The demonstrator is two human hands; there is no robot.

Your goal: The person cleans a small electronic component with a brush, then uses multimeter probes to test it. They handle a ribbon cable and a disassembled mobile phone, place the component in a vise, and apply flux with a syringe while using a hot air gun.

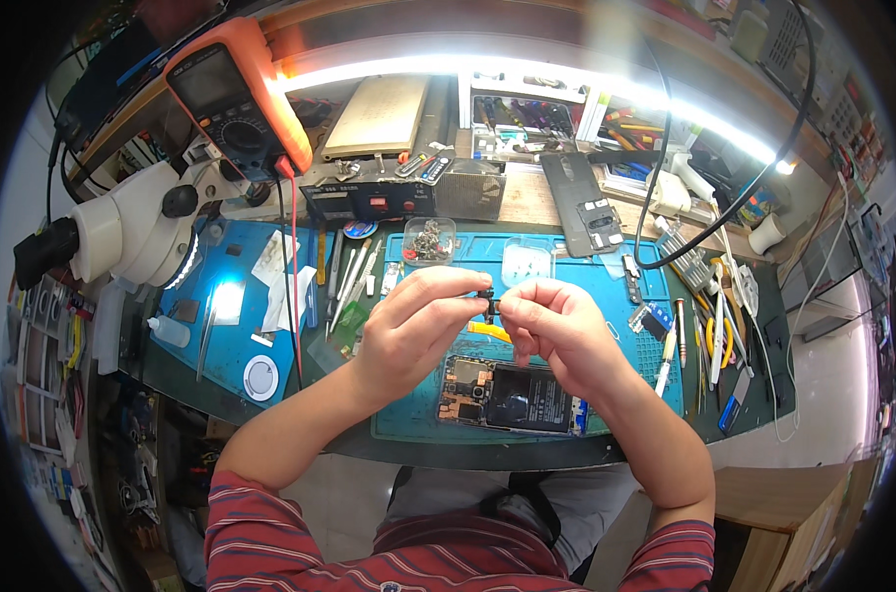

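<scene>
Over the middle of the bench, a small black part (486, 294) is pinched between the thumb and fingers of my left hand (408, 331). My right hand (566, 331) is closed in a pinch at the part's right side, its fingertips against it. The part is too small to name exactly. Below my hands lies an opened phone (458, 407), its black battery (529, 397) and the camera area showing. Something with a yellow handle (489, 333) lies between my hands and the phone, partly hidden.
A blue repair mat (398, 426) lies under the work. Behind are a clear box of small metal parts (428, 242), another clear box (529, 261) and a dark phone back panel (581, 204). An orange multimeter (241, 109) and a microscope (122, 232) stand left; pliers (721, 340) lie right.
</scene>
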